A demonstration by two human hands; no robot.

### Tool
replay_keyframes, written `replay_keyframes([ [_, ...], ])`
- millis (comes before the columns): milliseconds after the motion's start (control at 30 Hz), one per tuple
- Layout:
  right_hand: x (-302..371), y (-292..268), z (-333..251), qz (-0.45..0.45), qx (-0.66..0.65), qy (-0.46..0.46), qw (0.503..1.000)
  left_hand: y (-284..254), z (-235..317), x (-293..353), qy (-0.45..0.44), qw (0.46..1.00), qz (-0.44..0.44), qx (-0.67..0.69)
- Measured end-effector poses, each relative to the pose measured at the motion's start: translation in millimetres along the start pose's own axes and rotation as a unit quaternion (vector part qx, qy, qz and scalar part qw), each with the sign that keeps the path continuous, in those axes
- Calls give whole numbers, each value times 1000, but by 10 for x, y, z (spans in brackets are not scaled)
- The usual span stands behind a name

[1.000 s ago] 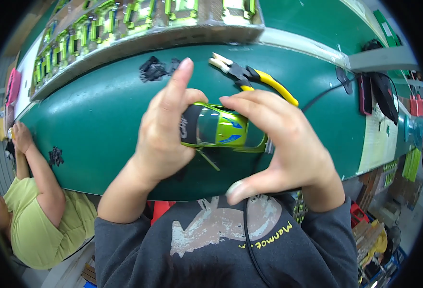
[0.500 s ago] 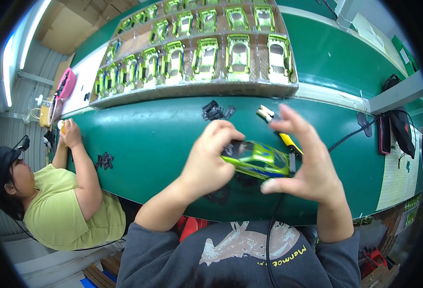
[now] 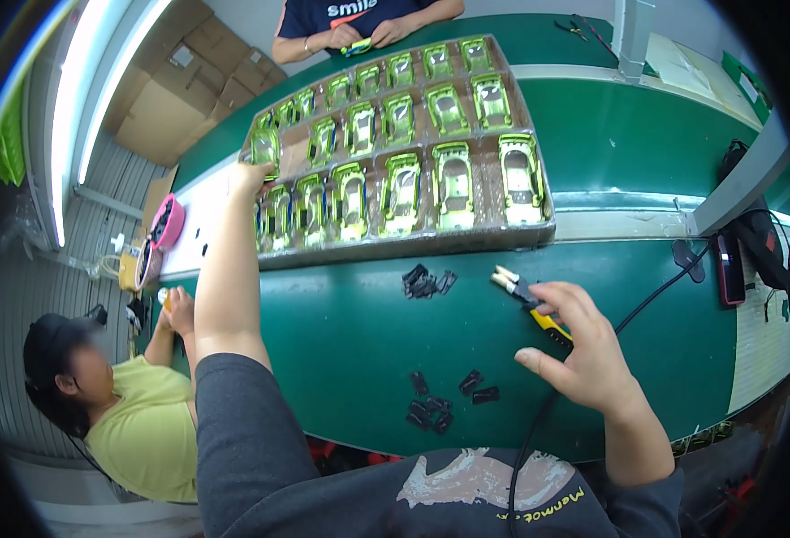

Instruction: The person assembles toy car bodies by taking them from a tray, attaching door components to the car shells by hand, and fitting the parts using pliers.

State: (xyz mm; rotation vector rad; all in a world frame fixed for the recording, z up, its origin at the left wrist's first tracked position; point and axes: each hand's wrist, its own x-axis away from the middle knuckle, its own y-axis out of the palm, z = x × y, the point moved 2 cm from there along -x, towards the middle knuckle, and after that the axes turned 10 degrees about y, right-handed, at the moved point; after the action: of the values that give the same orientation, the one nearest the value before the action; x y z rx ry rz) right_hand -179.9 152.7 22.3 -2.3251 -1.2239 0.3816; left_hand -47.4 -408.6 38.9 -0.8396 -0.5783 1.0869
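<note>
My left arm stretches over to the far left end of the tray (image 3: 395, 250). My left hand (image 3: 253, 177) is closed on a shiny green toy car body (image 3: 266, 146) among the tray's compartments; its fingertips are partly hidden by the car. Over the table's right half, my right hand (image 3: 583, 345) is open, fingers apart and holding nothing. Just beside its fingers lies a yellow-and-black plier-like tool (image 3: 543, 318) with two pale jaws. Small black parts (image 3: 429, 412) are scattered left of my right hand, and another pile of black parts (image 3: 423, 282) lies near the tray.
Rows of green car bodies (image 3: 401, 193) fill most of the tray. A co-worker in yellow-green (image 3: 139, 430) sits at the left by a pink basket (image 3: 169, 224). Another person's hands (image 3: 368, 38) work behind the tray. A black cable (image 3: 646, 300) crosses the right side near a metal post (image 3: 744, 188).
My left hand has carried the green toy car from in front of me to the tray's left end. My right hand stays open near the tool. The view has shifted, revealing a person behind.
</note>
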Motion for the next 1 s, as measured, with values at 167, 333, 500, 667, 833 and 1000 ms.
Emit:
replay_keyframes([
  [167,-39,44,33,-13,19,2,1000,122,-238,-522,11,993,12,-114],
  [333,-92,13,71,1,36,28,999,372,-67,-454,99,927,41,-358],
  [500,-116,-15,13,23,44,18,999,73,-478,-589,32,937,165,-306],
  [667,-158,-28,39,27,43,19,999,-145,-915,-827,-120,941,133,-287],
  [833,-241,-37,78,31,61,34,997,-248,-1200,-1421,-124,948,83,-282],
  [1000,-269,-50,101,34,56,42,997,-241,-1179,-1671,-86,943,37,-321],
])
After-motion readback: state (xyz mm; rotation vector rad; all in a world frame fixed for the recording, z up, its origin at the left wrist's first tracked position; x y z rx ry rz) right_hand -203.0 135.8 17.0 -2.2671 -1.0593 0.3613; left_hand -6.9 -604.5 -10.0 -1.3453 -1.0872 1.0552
